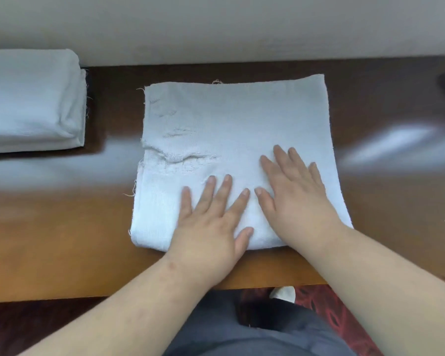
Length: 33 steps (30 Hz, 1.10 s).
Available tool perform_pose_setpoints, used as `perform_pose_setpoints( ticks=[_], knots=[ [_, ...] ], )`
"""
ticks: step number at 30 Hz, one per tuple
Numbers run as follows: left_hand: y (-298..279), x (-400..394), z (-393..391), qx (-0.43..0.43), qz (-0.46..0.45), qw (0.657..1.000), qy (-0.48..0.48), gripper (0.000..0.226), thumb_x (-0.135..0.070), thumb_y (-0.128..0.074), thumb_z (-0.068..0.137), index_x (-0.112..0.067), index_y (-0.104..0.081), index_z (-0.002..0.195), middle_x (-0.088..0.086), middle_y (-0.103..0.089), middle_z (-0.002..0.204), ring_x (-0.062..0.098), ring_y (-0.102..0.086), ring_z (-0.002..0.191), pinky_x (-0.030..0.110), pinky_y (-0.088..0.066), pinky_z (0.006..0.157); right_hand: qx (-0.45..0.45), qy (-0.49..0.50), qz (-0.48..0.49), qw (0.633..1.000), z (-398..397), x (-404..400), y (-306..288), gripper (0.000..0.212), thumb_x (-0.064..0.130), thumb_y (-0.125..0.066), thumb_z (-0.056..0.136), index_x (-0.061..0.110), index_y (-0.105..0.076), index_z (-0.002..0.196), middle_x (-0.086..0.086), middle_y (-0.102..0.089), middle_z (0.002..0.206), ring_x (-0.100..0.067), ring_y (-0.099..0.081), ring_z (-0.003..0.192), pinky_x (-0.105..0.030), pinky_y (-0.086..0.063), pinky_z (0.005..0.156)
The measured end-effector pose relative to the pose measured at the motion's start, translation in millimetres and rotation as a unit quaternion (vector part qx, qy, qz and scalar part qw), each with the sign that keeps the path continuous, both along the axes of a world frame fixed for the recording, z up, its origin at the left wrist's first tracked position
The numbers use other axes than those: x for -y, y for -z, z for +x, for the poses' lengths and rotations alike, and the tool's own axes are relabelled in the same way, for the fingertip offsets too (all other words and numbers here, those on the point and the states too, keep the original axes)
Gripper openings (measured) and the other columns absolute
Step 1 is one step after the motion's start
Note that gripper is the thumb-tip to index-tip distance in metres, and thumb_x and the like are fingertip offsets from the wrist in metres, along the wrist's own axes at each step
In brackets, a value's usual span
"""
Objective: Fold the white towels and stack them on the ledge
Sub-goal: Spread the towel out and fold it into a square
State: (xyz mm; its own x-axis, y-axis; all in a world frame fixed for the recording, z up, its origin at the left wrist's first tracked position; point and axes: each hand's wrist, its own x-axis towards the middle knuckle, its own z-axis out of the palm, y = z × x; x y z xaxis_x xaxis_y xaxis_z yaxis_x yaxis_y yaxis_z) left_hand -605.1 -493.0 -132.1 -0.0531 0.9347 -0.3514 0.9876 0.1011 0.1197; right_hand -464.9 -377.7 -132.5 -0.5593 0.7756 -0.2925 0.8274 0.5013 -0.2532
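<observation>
On the wooden ledge (pixel 62 227), both hands, left hand (pixel 211 222) and right hand (pixel 293 191), press flat-palmed on a label-free white towel (pixel 229 119)

White towel (pixel 231 129) flat on ledge (pixel 62 227)

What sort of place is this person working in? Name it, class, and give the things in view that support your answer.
Probably a hotel room or a housekeeping area, though that is uncertain. A polished wooden ledge runs along a plain wall, a stack of folded white towels sits on it, and red patterned carpet covers the floor.
</observation>
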Motion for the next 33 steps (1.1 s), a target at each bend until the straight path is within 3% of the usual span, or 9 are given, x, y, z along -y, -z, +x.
perform_pose_setpoints(
  ticks=[3,8,10,12,15,18,23,29,33],
  knots=[
    [7,-1,-2,-0.025,-0.024,0.999,-0.034,0.071,-0.068,-0.007,0.09,-0.039,0.006,0.154,0.006,0.014,0.163,0.031,0.018,0.148,0.063,0.006,0.114,0.078,-0.016,0.01,0.997,12,-3,13,0.071,0.059,-0.014,0.097,0.027,0.005,0.158,0.0,0.013,0.166,-0.018,0.017,0.151,-0.047,0.007,0.122],
    [0,-40,0,0.031,0.101,0.994,-0.014,0.063,-0.048,-0.029,0.092,-0.022,-0.036,0.149,0.01,-0.033,0.156,0.032,-0.026,0.145,0.053,-0.023,0.114,-0.021,-0.016,0.042,0.999,-15,-24,17,0.064,0.047,-0.017,0.097,0.022,-0.021,0.156,-0.002,-0.011,0.166,-0.02,-0.004,0.153,-0.044,-0.006,0.121],
    [9,-60,-23,0.005,0.085,0.996,-0.001,0.065,-0.048,-0.026,0.095,-0.023,-0.02,0.155,0.008,-0.016,0.163,0.029,-0.011,0.149,0.052,-0.009,0.118,-0.009,-0.034,0.052,0.998,-15,-39,23,0.063,0.048,-0.018,0.099,0.024,-0.015,0.158,-0.001,-0.007,0.167,-0.019,0.0,0.153,-0.045,-0.001,0.121],
    [21,-68,-59,-0.035,0.036,0.997,-0.064,0.069,-0.056,-0.018,0.095,-0.029,0.0,0.156,0.004,0.006,0.165,0.025,0.007,0.15,0.051,0.004,0.119,0.033,-0.017,0.065,0.997,-3,-58,29,0.071,0.06,-0.017,0.098,0.026,-0.005,0.159,-0.001,0.002,0.167,-0.019,0.007,0.153,-0.048,0.002,0.123],
    [26,-71,-98,-0.056,0.02,0.989,-0.138,0.069,-0.059,-0.012,0.095,-0.029,0.006,0.155,0.004,0.012,0.164,0.025,0.012,0.15,0.054,0.003,0.119,0.048,0.064,0.047,0.996,12,-82,30,0.076,0.065,-0.016,0.096,0.025,-0.001,0.159,-0.001,0.006,0.167,-0.019,0.009,0.153,-0.052,0.0,0.122],
    [20,-74,-88,-0.078,0.054,0.987,-0.129,0.065,-0.051,-0.014,0.098,-0.024,-0.001,0.156,0.009,0.007,0.164,0.03,0.008,0.15,0.054,0.002,0.119,0.044,0.057,0.07,0.995,4,-79,25,0.074,0.058,-0.015,0.097,0.019,-0.004,0.159,-0.006,0.004,0.167,-0.023,0.008,0.153,-0.054,0.001,0.121],
    [11,-7,-46,0.046,0.119,0.991,-0.048,0.063,-0.047,-0.018,0.094,-0.027,-0.033,0.151,0.006,-0.023,0.161,0.027,-0.014,0.149,0.045,-0.011,0.121,0.014,-0.061,0.089,0.994,40,-17,21,0.076,0.061,-0.012,0.094,0.019,-0.014,0.158,-0.005,-0.007,0.167,-0.022,-0.001,0.153,-0.051,-0.002,0.122],
    [17,18,-48,0.016,0.068,0.996,-0.054,0.063,-0.053,-0.015,0.095,-0.032,-0.024,0.153,-0.001,-0.015,0.163,0.02,-0.007,0.15,0.042,-0.003,0.121,0.043,-0.016,0.038,0.998,68,-26,21,0.084,0.069,-0.012,0.091,0.019,-0.007,0.159,-0.004,0.002,0.167,-0.019,0.006,0.153,-0.051,-0.002,0.122],
    [15,29,-45,0.029,0.134,0.988,-0.068,0.061,-0.055,-0.017,0.097,-0.029,-0.029,0.151,0.002,-0.022,0.161,0.02,-0.012,0.15,0.042,-0.005,0.122,-0.007,-0.086,0.087,0.992,88,-2,16,0.082,0.068,-0.013,0.093,0.018,-0.014,0.158,-0.006,-0.007,0.167,-0.021,-0.001,0.153,-0.05,-0.003,0.121]
  ],
)
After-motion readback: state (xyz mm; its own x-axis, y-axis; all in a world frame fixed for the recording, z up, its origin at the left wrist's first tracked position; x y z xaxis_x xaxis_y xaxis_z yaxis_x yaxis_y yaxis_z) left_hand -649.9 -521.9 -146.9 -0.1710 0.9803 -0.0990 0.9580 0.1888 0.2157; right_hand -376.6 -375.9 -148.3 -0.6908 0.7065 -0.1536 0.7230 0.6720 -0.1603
